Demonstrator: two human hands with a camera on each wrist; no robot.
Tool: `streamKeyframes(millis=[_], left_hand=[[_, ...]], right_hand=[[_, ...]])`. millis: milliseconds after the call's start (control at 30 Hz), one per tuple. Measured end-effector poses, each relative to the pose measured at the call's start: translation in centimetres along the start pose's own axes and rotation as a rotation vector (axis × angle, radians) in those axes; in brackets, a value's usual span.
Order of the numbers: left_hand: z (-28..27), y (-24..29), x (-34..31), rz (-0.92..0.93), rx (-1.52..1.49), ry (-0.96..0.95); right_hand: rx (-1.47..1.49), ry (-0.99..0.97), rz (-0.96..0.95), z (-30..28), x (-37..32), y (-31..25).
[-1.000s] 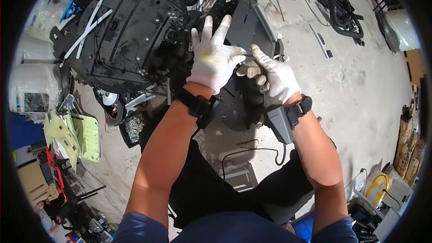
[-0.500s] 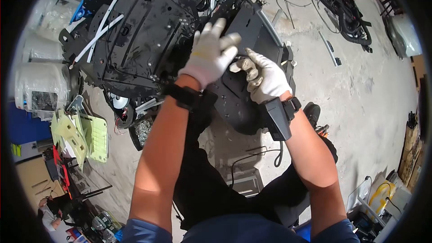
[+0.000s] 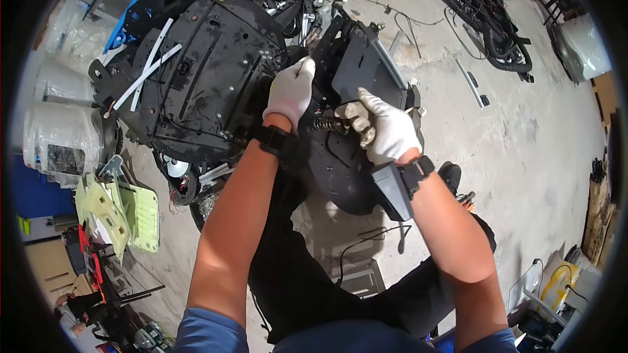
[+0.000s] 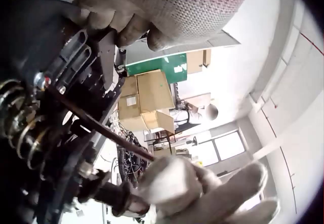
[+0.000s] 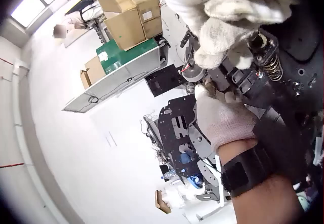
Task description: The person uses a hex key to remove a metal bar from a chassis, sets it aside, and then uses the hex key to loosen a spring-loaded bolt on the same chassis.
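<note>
A thin dark rod that looks like a hex key (image 4: pixel 101 125) runs from a bolt (image 4: pixel 40 80) on the black metal frame (image 3: pixel 363 68) to my gloved right hand (image 3: pixel 390 129). The fingertips of that hand pinch its far end, with the thumb stretched out. Beside the bolt sits a coil spring shock absorber (image 5: pixel 275 68). My gloved left hand (image 3: pixel 290 91) is a short way to the left. Its fingers curl at a black edge of the frame, the thumb lying on top; the glove hides most of the contact.
A large black panel (image 3: pixel 209 75) with two crossed white strips (image 3: pixel 147 68) lies at the left. Pale green plastic parts (image 3: pixel 124 209) and wrapped items (image 3: pixel 65 134) stand beyond. Black cable bundles (image 3: pixel 487 19) lie at the upper right. A loose cable (image 3: pixel 350 252) crosses the floor between the legs.
My left hand has left the rod, swung left, and gone from spread fingers to curled ones at the frame. The right hand has shifted slightly downward in the head view, fingers still curled.
</note>
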State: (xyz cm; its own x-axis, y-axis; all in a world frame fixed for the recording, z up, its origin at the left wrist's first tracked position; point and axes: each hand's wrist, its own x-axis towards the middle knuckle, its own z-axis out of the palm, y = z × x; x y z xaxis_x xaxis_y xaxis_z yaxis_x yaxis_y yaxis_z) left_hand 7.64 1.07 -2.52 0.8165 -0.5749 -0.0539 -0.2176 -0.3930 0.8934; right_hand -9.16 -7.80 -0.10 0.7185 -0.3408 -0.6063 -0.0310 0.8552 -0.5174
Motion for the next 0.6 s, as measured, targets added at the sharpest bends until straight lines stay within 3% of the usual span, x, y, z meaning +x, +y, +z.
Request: streamKeyframes(millis=[33,100,300,367,433,467,600], left_hand=[[0.1,0.4,-0.9,0.034,-0.046,-0.01],[0.1,1.4,-2.9,-0.074,-0.088,-0.049],[1.1,1.7,-7.2,0.164,-0.003,-0.137],[1.0,2.6,-8.5,0.08,0.103,-0.174],[1.5,2.3,-9.0,0.101,0.043,-0.083],[1.5,1.9,-8.9,0.23,0.047,-0.048],[1.3,1.3,-8.9,0.166,-0.07,-0.096]], right_hand=[[-0.013,-0.028,0.061,-0.5,-0.5,-0.6],[-0.024,0.058,0.002,-1.0,-2.5,-1.0],[0.055,0.069,0.009,-5.8,-5.5,-0.5],[0.077,0.078,0.0,-6.3,-6.1,0.0],[0.059,0.082,0.013,-6.4,-6.6,0.5],[0.067,0.084,0.016,-6.5,-6.6,0.7],[0.075,0.084,-0.005,-6.1,-6.3,0.5]])
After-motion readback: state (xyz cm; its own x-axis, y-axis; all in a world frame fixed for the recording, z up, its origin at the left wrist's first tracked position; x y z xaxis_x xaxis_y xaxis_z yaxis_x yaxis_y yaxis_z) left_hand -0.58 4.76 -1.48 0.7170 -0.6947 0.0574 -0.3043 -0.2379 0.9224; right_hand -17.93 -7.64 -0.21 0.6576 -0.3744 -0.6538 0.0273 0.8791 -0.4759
